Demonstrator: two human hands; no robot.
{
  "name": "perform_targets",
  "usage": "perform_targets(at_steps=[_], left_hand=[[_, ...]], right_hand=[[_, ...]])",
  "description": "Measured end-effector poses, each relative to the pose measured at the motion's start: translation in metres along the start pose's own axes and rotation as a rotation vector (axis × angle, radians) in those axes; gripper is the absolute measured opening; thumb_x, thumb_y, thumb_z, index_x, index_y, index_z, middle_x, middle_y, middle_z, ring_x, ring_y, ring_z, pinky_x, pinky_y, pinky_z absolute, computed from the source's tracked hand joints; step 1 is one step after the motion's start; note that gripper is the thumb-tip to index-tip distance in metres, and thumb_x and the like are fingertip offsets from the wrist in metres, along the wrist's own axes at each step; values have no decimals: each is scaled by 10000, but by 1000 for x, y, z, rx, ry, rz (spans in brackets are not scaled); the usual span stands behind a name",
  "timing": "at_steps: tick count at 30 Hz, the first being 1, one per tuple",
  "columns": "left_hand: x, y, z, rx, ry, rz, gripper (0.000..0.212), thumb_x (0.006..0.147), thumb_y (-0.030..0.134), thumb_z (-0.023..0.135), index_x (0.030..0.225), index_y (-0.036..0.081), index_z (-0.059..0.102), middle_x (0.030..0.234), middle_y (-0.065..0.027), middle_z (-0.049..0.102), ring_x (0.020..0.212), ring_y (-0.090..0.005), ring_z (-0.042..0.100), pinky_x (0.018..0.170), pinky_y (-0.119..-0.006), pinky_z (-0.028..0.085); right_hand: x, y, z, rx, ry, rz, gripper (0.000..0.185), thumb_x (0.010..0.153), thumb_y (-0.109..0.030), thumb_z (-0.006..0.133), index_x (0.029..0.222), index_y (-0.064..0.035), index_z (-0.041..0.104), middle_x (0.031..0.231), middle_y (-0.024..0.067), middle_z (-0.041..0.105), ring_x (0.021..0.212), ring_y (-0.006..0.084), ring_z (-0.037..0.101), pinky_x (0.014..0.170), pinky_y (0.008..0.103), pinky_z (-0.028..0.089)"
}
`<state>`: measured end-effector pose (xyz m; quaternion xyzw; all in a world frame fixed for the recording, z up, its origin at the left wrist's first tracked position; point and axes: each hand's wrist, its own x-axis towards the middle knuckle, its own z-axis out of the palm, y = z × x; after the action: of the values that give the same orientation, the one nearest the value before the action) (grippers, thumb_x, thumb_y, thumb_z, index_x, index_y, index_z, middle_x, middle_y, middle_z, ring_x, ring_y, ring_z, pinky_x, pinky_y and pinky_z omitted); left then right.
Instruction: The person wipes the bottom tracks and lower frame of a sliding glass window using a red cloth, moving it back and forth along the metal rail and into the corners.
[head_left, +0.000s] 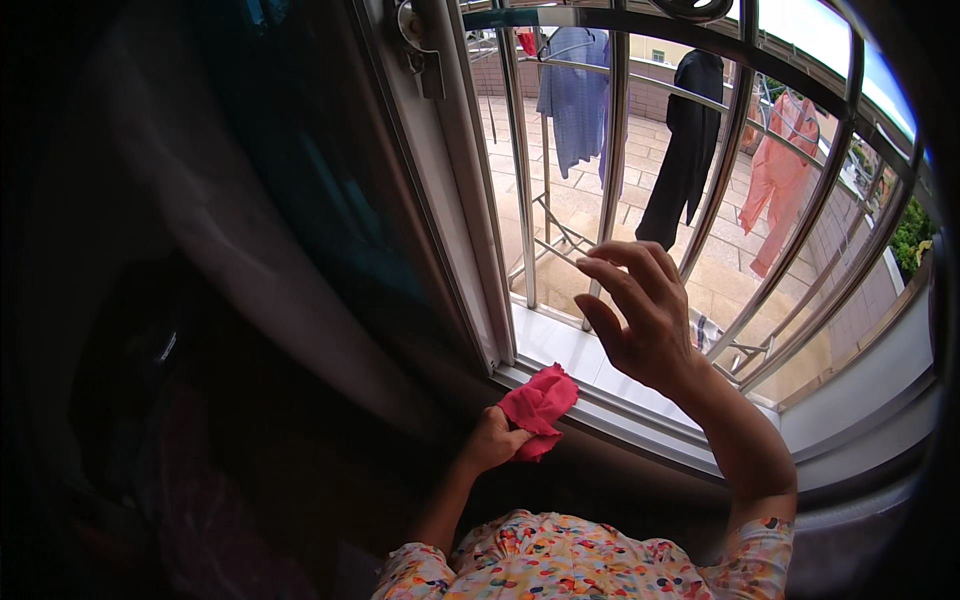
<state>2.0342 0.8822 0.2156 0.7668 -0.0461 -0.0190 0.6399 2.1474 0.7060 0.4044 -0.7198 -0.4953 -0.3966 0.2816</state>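
A crumpled pink-red cloth (541, 409) is gripped in my left hand (495, 439), just above the white window track (637, 425) at the lower left corner of the open window. My right hand (637, 307) is raised in front of the metal window bars (615, 150), fingers curved and apart, with nothing in it. Below it lies the white tiled outer sill (559, 345). The window frame's upright (442, 172) stands to the left, with a metal latch (420, 52) near its top.
Beyond the bars, a blue garment (574, 97), black trousers (682, 142) and pink clothing (780, 165) hang over a paved terrace (637, 135). A pale curtain (247, 225) hangs at the left in shadow. White framing (870, 405) borders the right side.
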Motion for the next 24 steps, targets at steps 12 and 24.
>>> perform_targets(at_steps=[12,24], left_hand=[[-15,-8,-54,-201,166,46,310,748,-31,576,1058,-33,591,965,-71,650,869,-142,617,789,-267,490],[-8,-24,-77,-72,257,-21,224,766,13,616,989,-8,622,930,-52,653,857,-132,605,798,-264,469]], right_hand=[[176,12,47,-264,409,-187,367,832,-337,627,1029,-35,557,864,127,611,772,225,599,610,318,464],[194,-8,43,-57,320,-58,560,758,-376,630,1144,-16,445,1034,173,506,932,299,529,782,403,446]])
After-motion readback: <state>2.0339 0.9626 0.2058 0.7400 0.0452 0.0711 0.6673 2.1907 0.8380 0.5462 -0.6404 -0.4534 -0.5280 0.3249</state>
